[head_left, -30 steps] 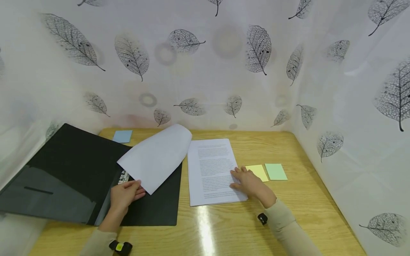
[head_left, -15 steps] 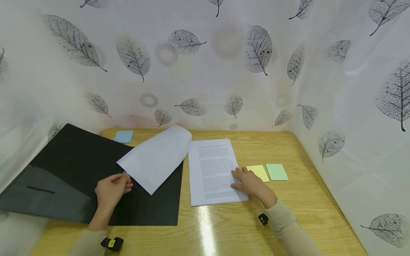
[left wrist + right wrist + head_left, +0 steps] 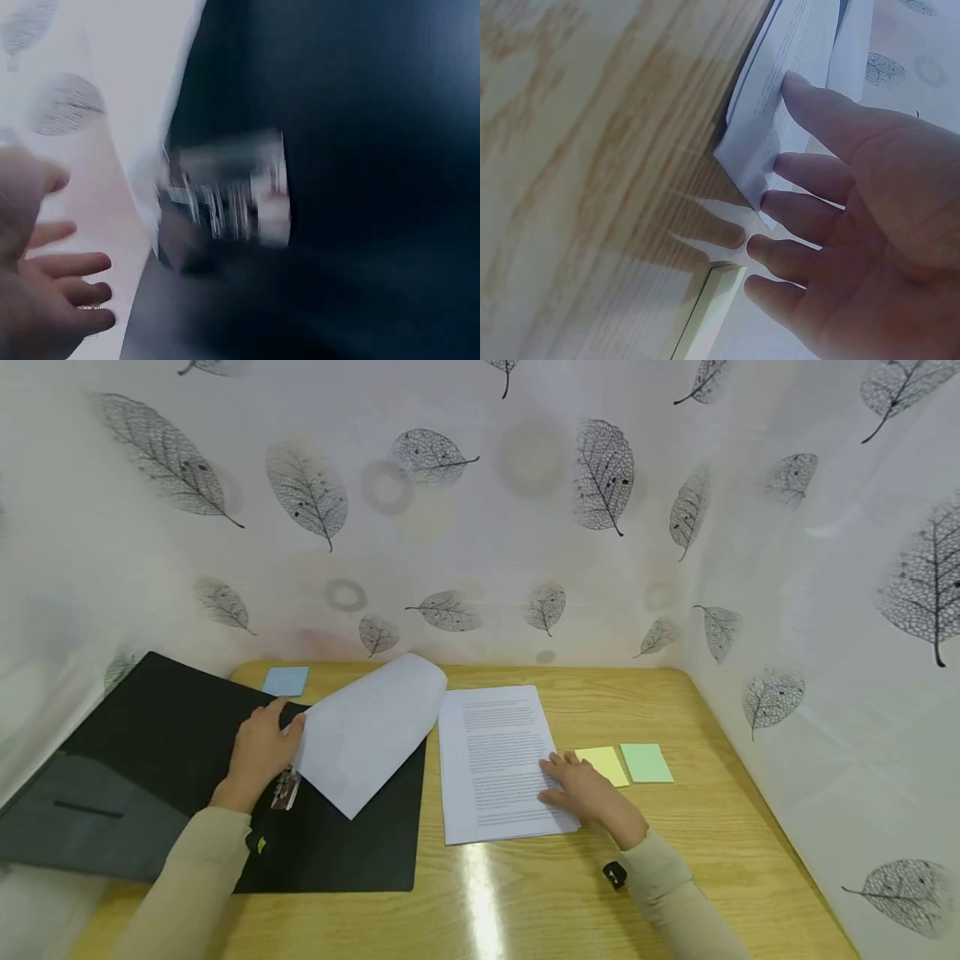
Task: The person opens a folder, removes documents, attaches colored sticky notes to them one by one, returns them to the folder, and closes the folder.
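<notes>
A black clip folder (image 3: pixel 375 860) lies spread on the left of the table, its metal clip (image 3: pixel 286 789) at the spine side. Over its right half lies a white sheet (image 3: pixel 371 735) with a curled far end. My left hand (image 3: pixel 258 750) is at the sheet's left corner, fingers loosely extended; whether it touches the paper I cannot tell. The left wrist view shows the clip (image 3: pixel 225 195) blurred, away from those fingers. My right hand (image 3: pixel 588 789) rests with relaxed fingers on the right edge of a printed paper stack (image 3: pixel 498 760).
Yellow sticky notes (image 3: pixel 602 766) and green sticky notes (image 3: pixel 647 763) lie right of the stack, close to my right hand. Blue sticky notes (image 3: pixel 286 681) are behind the folder. A leaf-patterned curtain (image 3: pixel 480 527) borders the wooden table (image 3: pixel 525 910) at the back and sides.
My left hand has left the clip and moved away from me, to the sheet's left corner, uncovering the clip. The right hand and the paper stack have stayed in place.
</notes>
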Demonstrator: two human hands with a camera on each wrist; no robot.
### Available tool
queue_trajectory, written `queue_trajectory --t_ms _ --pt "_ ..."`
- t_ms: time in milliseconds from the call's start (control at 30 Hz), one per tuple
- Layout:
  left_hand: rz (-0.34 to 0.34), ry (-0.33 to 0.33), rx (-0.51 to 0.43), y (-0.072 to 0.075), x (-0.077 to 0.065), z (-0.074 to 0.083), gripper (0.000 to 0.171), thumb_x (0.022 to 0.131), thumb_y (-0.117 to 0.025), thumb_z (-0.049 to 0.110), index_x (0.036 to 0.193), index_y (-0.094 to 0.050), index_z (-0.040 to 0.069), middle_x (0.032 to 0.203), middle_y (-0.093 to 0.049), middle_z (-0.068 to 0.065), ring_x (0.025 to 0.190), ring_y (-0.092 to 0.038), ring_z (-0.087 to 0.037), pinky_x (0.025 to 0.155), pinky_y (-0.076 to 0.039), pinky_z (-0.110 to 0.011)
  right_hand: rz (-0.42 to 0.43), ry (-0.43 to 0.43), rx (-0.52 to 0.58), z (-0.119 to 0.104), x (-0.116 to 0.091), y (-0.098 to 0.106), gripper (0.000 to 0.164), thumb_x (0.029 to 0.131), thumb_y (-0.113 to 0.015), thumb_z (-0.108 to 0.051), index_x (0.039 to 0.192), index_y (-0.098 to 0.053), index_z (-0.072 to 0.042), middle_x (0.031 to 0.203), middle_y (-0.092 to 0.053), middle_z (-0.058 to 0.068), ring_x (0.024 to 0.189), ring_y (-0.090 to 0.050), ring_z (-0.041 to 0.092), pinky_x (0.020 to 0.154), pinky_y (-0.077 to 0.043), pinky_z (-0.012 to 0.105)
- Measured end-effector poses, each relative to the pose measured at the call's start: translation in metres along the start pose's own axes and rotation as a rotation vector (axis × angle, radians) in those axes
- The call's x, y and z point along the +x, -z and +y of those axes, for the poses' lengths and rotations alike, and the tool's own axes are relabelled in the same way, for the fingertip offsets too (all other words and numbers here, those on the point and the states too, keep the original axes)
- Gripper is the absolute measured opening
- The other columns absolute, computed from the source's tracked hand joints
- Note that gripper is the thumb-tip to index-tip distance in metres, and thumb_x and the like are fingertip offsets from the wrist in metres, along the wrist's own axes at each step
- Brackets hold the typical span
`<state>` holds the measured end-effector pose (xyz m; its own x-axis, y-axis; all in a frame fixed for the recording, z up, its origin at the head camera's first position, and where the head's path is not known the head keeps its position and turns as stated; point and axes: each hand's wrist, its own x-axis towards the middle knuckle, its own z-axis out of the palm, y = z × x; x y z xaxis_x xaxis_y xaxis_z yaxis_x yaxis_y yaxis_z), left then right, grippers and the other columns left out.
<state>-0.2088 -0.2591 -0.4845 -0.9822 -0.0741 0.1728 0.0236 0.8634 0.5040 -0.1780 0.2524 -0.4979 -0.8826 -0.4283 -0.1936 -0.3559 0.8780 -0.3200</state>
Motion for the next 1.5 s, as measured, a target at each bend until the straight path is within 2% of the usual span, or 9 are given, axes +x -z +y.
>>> queue_trajectory --t_ms 133,300,533,767,933,1067,1167,1333,1500 --pt "-0.167 -0.086 0.226 -0.002 0.025 -0.011 0.067 0.110 -0.053 0.032 0.157 -0.035 -0.012 0.151 -0.033 -0.052 0.144 -0.017 -0.074 0.116 -0.010 -0.085 0.004 0.002 -0.008 0.001 0.003 0.000 0.060 0.102 -0.071 -0.028 0.150 -0.054 0.005 0.157 -0.048 0.032 0.149 -0.038 0.057 0.119 -0.034 0.070" --pt "-0.273 -0.034 0.303 -0.008 0.048 -0.018 0.073 0.113 -0.042 0.039 0.161 -0.023 -0.012 0.155 -0.020 -0.055 0.148 0.001 -0.074 0.118 0.006 -0.084 0.016 0.021 -0.012 0.002 0.006 0.001 0.060 0.101 -0.071 -0.028 0.149 -0.055 0.005 0.155 -0.049 0.032 0.148 -0.039 0.057 0.119 -0.034 0.070" --pt "-0.273 0.030 0.340 -0.013 0.073 -0.026 0.073 0.114 -0.038 0.038 0.158 -0.024 -0.018 0.147 -0.023 -0.060 0.146 -0.007 -0.076 0.115 0.005 -0.087 0.016 0.047 -0.013 0.001 0.008 0.003 0.060 0.101 -0.072 -0.028 0.149 -0.055 0.006 0.155 -0.050 0.032 0.147 -0.040 0.057 0.117 -0.035 0.071" --pt "-0.326 0.111 0.397 -0.021 0.091 -0.032 0.078 0.113 -0.034 0.043 0.158 -0.019 -0.019 0.150 -0.017 -0.060 0.148 0.001 -0.074 0.119 0.008 -0.082 0.014 0.039 -0.013 0.002 0.005 0.001 0.060 0.100 -0.073 -0.027 0.147 -0.056 0.006 0.153 -0.050 0.034 0.146 -0.039 0.060 0.117 -0.034 0.072" --pt "-0.368 0.133 0.448 -0.024 0.094 -0.032 0.078 0.114 -0.031 0.045 0.158 -0.019 -0.018 0.151 -0.016 -0.060 0.149 0.002 -0.073 0.120 0.007 -0.081 0.012 0.039 -0.002 0.001 0.001 -0.001 0.060 0.100 -0.073 -0.027 0.147 -0.056 0.006 0.153 -0.051 0.034 0.146 -0.040 0.059 0.117 -0.035 0.072" --pt "-0.408 0.127 0.442 -0.027 0.097 -0.022 0.077 0.114 -0.031 0.046 0.159 -0.020 -0.016 0.151 -0.017 -0.060 0.149 0.000 -0.073 0.120 0.005 -0.081 0.038 0.040 -0.016 0.000 0.000 0.002 0.059 0.099 -0.074 -0.026 0.145 -0.058 0.006 0.151 -0.053 0.034 0.145 -0.042 0.058 0.115 -0.037 0.072" --pt "-0.402 0.118 0.440 -0.029 0.100 -0.016 0.075 0.113 -0.033 0.045 0.160 -0.023 -0.013 0.151 -0.018 -0.060 0.148 -0.004 -0.074 0.120 0.001 -0.082 0.042 0.039 -0.004 0.001 -0.001 0.003 0.059 0.099 -0.074 -0.026 0.145 -0.058 0.007 0.151 -0.052 0.035 0.145 -0.041 0.060 0.115 -0.036 0.073" --pt "-0.397 0.134 0.419 -0.029 0.099 -0.019 0.078 0.112 -0.037 0.047 0.160 -0.021 -0.012 0.150 -0.018 -0.061 0.147 -0.005 -0.076 0.119 0.000 -0.084 0.034 0.046 0.008 0.004 0.001 -0.002 0.060 0.101 -0.072 -0.028 0.148 -0.056 0.006 0.153 -0.050 0.034 0.146 -0.039 0.060 0.116 -0.036 0.073" --pt "-0.358 0.111 0.364 -0.034 0.105 -0.026 0.073 0.110 -0.041 0.042 0.156 -0.029 -0.013 0.146 -0.030 -0.059 0.142 -0.011 -0.081 0.116 0.002 -0.087 0.042 0.040 -0.017 0.005 0.000 -0.001 0.060 0.101 -0.072 -0.029 0.147 -0.056 0.005 0.153 -0.052 0.033 0.145 -0.041 0.059 0.115 -0.037 0.072"
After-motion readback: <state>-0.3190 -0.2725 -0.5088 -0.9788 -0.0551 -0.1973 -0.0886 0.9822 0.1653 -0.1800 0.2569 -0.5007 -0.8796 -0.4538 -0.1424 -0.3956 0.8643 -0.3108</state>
